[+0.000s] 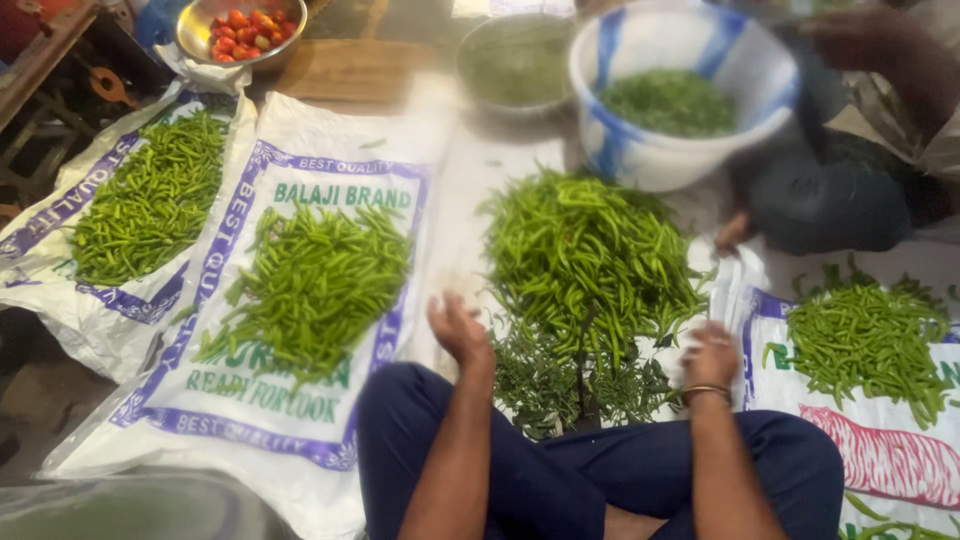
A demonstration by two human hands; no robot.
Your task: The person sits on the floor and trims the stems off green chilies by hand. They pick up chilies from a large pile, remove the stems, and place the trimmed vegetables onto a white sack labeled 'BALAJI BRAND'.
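Where the person sits cross-legged on the floor, both hands hover over the chilli heap.
L hand: left hand [458, 330] raised, blurred, fingers loosely curled; holds nothing I can make out, cannot tell for sure.
R hand: right hand [712, 355] w/ metal bangle at the wrist, just above the heap's right edge, fingers bent down; grip on a chilli or not, cannot tell.
Heap: big central pile of long green chillies [590, 255] on the floor betw. the hands, leafy green stems [545, 385] at its near side, just in front of the dark blue trousers [600, 470].
Left sacks: white woven plastic sack with blue print [270, 420] carries a spread of green chillies; further left a second white sack [40, 260] w/ another spread.
Right: white sack with pink animal print [880, 460] w/ a smaller chilli pile.
Far side: white-and-blue plastic tub [640, 150] holding green chillies; steel bowl of red tomatoes [195, 40] top left.
Other person: seated top right, near the tub, their hand [735, 232] by the floor.
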